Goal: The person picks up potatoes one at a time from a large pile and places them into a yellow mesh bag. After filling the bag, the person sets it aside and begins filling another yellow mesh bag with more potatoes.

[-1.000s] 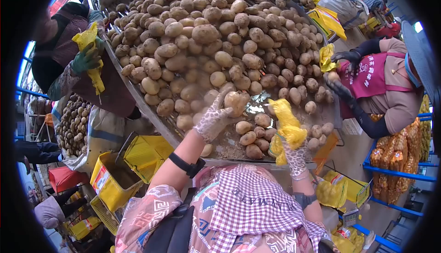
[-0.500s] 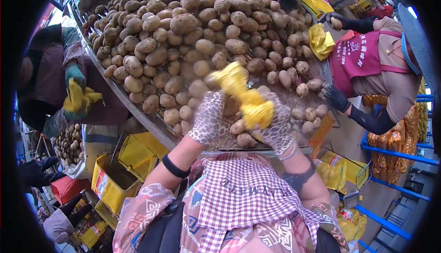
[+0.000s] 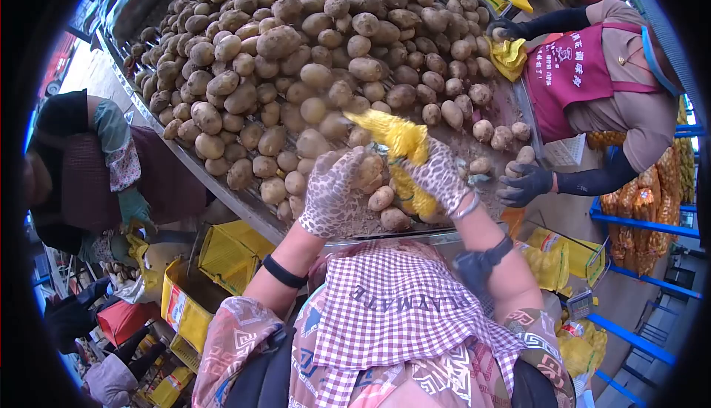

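My left hand point(image 3: 331, 193), in a leopard-print glove, is curled at the near edge of the potato heap, its fingers cupped against a potato point(image 3: 368, 176). To its right, my right hand point(image 3: 438, 177), gloved alike, grips a yellow mesh bag point(image 3: 404, 135). The bag is bunched in the fist, one end sticking up to the left over the potatoes and the other hanging below the hand. Loose potatoes point(image 3: 394, 219) lie on the dusty table point(image 3: 489, 167) between and below my hands.
A large potato heap point(image 3: 278, 41) covers the table. At the right, a co-worker in a magenta apron point(image 3: 555, 75) has dark-gloved hands among potatoes and a yellow bag point(image 3: 508, 58). Another person point(image 3: 111, 164) stands left. Yellow crates point(image 3: 233, 256) and blue rails point(image 3: 629, 345) are nearby.
The yellow bag has swung and twisted, now hanging from my right hand. My left hand has moved slightly down and left. The co-worker at right has drawn potatoes closer; the left person's hand has lowered.
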Available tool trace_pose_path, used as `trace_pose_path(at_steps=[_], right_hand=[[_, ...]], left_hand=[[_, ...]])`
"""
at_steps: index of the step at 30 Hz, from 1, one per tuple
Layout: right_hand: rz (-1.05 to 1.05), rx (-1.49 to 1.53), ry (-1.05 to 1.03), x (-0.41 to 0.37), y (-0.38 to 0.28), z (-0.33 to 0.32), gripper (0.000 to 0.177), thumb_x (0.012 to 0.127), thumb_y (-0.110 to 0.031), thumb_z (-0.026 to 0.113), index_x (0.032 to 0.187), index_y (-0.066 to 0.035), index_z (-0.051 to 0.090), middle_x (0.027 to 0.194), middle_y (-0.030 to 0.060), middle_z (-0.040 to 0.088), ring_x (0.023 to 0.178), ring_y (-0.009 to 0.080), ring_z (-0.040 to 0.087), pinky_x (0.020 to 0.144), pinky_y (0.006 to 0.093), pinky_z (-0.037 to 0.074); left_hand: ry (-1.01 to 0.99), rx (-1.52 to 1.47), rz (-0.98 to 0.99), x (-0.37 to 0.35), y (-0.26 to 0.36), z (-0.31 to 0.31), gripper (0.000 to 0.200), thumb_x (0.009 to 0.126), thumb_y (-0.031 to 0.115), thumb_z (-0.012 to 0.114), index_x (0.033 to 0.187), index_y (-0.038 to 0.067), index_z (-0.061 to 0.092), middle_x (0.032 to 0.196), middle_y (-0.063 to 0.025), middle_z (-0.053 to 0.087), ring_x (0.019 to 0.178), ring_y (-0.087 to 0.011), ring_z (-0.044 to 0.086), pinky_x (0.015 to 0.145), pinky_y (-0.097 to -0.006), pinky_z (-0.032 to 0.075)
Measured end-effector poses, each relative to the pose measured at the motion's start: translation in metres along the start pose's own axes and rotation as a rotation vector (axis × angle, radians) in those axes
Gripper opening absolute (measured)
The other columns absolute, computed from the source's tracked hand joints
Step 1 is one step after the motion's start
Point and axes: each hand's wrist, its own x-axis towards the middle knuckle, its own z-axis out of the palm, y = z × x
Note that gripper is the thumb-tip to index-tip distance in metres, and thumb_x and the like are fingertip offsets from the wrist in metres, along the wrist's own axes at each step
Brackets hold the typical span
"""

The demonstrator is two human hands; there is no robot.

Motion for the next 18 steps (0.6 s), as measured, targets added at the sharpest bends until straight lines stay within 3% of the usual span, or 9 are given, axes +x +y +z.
trace_pose_path(at_steps=[1,5,7,10,11,13,15,17,18], right_hand=[[0.093,-0.191,-0.058,0.01,0.007,-0.015,0.035,0.079,-0.019,0.074,0.106,-0.001,0.062,0.1,0.0137,0.067,0.092,0.0242,0.065,0.082,0.0344,0.051],[0.136,0.123,0.097,0.014,0.016,-0.019,0.035,0.079,-0.017,0.074,0.106,0.001,0.061,0.098,0.0121,0.067,0.092,0.0219,0.065,0.082,0.0336,0.051],[0.084,0.219,0.15,0.014,0.012,-0.015,0.036,0.079,-0.017,0.074,0.107,0.001,0.061,0.099,0.0116,0.067,0.092,0.0216,0.065,0.082,0.0337,0.051],[-0.232,0.106,0.182,-0.007,-0.02,-0.005,0.038,0.078,-0.016,0.075,0.109,-0.001,0.059,0.103,0.0125,0.065,0.095,0.0228,0.064,0.085,0.0334,0.05],[-0.453,0.094,0.231,-0.014,-0.025,0.003,0.043,0.075,-0.018,0.076,0.111,-0.002,0.058,0.107,0.0157,0.064,0.098,0.026,0.063,0.085,0.034,0.051],[-0.857,-0.278,0.144,-0.02,-0.04,0.013,0.049,0.072,-0.02,0.078,0.113,-0.002,0.058,0.111,0.0187,0.062,0.1,0.0289,0.062,0.085,0.0356,0.051],[-0.801,-0.375,0.095,-0.014,-0.019,0.022,0.044,0.075,-0.02,0.077,0.112,-0.002,0.06,0.108,0.0159,0.064,0.097,0.0255,0.064,0.083,0.0341,0.052],[0.029,0.394,0.055,0.007,0.002,0.012,0.039,0.078,-0.019,0.076,0.11,-0.001,0.061,0.102,0.0114,0.066,0.093,0.0206,0.065,0.081,0.0314,0.053],[0.236,0.455,0.049,0.012,0.01,0.002,0.035,0.081,-0.018,0.075,0.108,-0.001,0.061,0.099,0.0082,0.067,0.089,0.0164,0.064,0.079,0.0294,0.053]], left_hand=[[-0.006,-0.03,0.025,-0.001,0.002,-0.004,0.055,0.072,0.01,0.072,0.123,0.002,0.053,0.11,-0.0184,0.061,0.108,-0.0334,0.057,0.093,-0.0406,0.047],[0.063,-0.238,-0.1,-0.008,0.004,0.006,0.054,0.078,0.013,0.071,0.126,0.003,0.049,0.116,-0.016,0.058,0.109,-0.0325,0.056,0.094,-0.0387,0.047],[0.211,-1.374,-0.8,0.001,0.016,0.008,0.053,0.086,0.019,0.066,0.132,0.006,0.042,0.125,-0.012,0.053,0.112,-0.0281,0.056,0.096,-0.0382,0.047],[0.163,-1.653,-0.907,0.002,0.013,0.002,0.052,0.091,0.028,0.06,0.133,0.007,0.04,0.127,-0.0105,0.051,0.113,-0.0266,0.055,0.095,-0.0401,0.049],[0.133,-1.796,-0.963,0.001,0.013,0.001,0.052,0.093,0.033,0.057,0.134,0.007,0.039,0.128,-0.0097,0.05,0.114,-0.0259,0.055,0.095,-0.0411,0.049],[0.2,-1.834,-0.935,0.004,0.019,0.004,0.047,0.094,0.034,0.055,0.13,0.008,0.042,0.121,-0.0098,0.054,0.109,-0.0235,0.057,0.093,-0.0407,0.051],[0.118,-1.954,-0.962,0.004,0.015,0.001,0.044,0.094,0.037,0.053,0.127,0.008,0.046,0.118,-0.0098,0.056,0.104,-0.0225,0.058,0.086,-0.039,0.051],[0.017,-2.195,-0.997,0.001,0.005,-0.006,0.042,0.094,0.042,0.048,0.12,0.009,0.052,0.112,-0.0097,0.059,0.094,-0.0204,0.06,0.073,-0.0357,0.051],[-0.018,-2.287,-1.027,-0.012,-0.007,-0.001,0.058,0.089,0.052,0.052,0.129,0.011,0.049,0.119,-0.0116,0.058,0.095,-0.0235,0.061,0.067,-0.0396,0.054]])
